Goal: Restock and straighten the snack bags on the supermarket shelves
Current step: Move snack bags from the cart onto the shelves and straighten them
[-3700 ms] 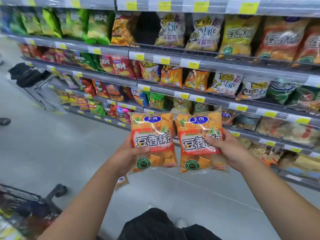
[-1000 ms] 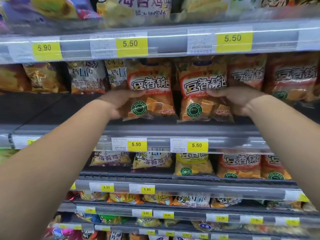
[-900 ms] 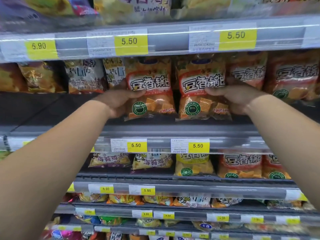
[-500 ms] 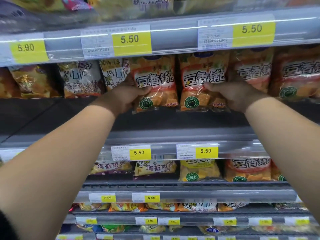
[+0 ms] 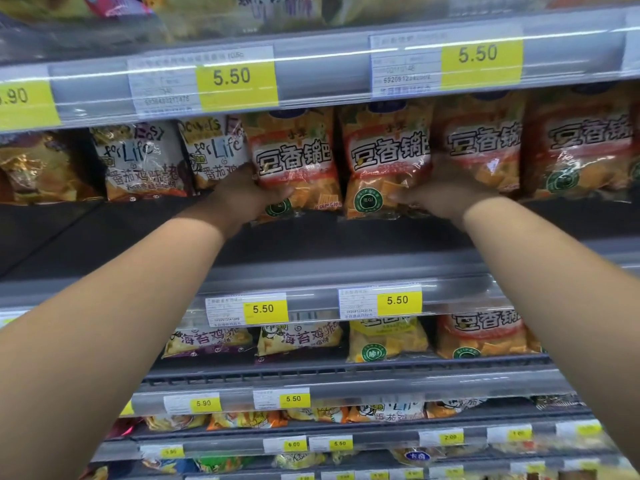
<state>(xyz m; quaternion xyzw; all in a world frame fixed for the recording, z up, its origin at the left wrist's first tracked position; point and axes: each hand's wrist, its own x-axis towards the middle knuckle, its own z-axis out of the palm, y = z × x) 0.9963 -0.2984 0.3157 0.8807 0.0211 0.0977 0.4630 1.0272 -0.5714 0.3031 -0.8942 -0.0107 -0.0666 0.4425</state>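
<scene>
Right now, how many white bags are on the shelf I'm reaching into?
2. The left white bag stands beside a gold bag; the right white bag stands against the orange bag in the left hand. More may sit hidden behind.

The fingers of the left hand (image 5: 242,199) are hidden behind the left orange bag (image 5: 294,157); only the thumb shows on its front. The right hand (image 5: 443,192) likewise has its fingers out of sight behind the right orange bag (image 5: 384,157). Both bags' top seams sit behind the upper price rail (image 5: 329,69). The top-shelf bags (image 5: 277,12) above it are blurred and cut by the frame. The leftmost price label (image 5: 20,100) loses its first digit to the edge, probably a 5. Small print on the white label (image 5: 162,86) is unreadable. The far-right bag (image 5: 588,143) is cropped, and the lowest price tags (image 5: 446,437) are smeared.
</scene>
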